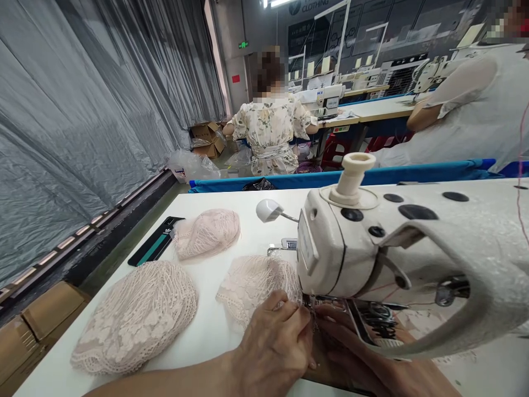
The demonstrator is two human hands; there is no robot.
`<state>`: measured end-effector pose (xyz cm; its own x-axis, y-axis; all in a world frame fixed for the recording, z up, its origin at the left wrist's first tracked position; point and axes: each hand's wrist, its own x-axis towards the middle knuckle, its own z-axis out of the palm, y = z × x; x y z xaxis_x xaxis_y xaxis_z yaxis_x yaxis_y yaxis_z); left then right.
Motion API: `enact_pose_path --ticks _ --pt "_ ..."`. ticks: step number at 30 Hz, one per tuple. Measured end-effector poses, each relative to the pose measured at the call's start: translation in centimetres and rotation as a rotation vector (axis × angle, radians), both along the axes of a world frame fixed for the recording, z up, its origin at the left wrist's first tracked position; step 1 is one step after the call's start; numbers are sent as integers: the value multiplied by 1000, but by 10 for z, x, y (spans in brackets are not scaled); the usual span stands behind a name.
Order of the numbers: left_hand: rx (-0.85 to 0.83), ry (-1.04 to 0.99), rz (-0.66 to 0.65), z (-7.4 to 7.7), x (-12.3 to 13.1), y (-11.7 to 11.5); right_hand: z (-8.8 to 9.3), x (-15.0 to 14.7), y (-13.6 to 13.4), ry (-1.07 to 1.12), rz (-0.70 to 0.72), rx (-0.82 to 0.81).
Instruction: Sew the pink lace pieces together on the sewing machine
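Note:
A pale pink lace piece, shaped like a bra cup [256, 284], lies on the white table at the needle end of a white sewing machine [330, 248]. My left hand [281, 336] is closed, its curled fingers pinching the near edge of this lace cup beside the needle area. Partly behind the machine's head, my right hand [351, 342] reaches in from the right with its fingers stretched out flat toward the same spot. The needle and the edge under it are hidden by the hands and the machine.
Lace cups form a larger stack [140, 320] on the left, and a smaller lace piece [210, 231] rests farther back beside a dark phone-like item [155, 242]. A blue cloth rail [330, 179] borders the table's far side. Beyond it sit two people at other machines. Cardboard boxes [53, 309] stand at lower left.

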<state>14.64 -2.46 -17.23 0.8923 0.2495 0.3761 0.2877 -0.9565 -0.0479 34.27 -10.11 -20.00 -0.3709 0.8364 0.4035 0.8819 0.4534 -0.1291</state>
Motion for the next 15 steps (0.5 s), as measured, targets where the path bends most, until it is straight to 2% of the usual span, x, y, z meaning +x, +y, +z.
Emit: enact_pose_path --ticks 7,11,15 --pt "-45 1 13 -2 -1 -1 -7 5 -2 24 -21 -1" --pt "-17 -57 -10 -3 1 1 3 0 0 101 56 23" --pt "29 -100 -19 -4 2 2 11 -8 4 93 114 -31"
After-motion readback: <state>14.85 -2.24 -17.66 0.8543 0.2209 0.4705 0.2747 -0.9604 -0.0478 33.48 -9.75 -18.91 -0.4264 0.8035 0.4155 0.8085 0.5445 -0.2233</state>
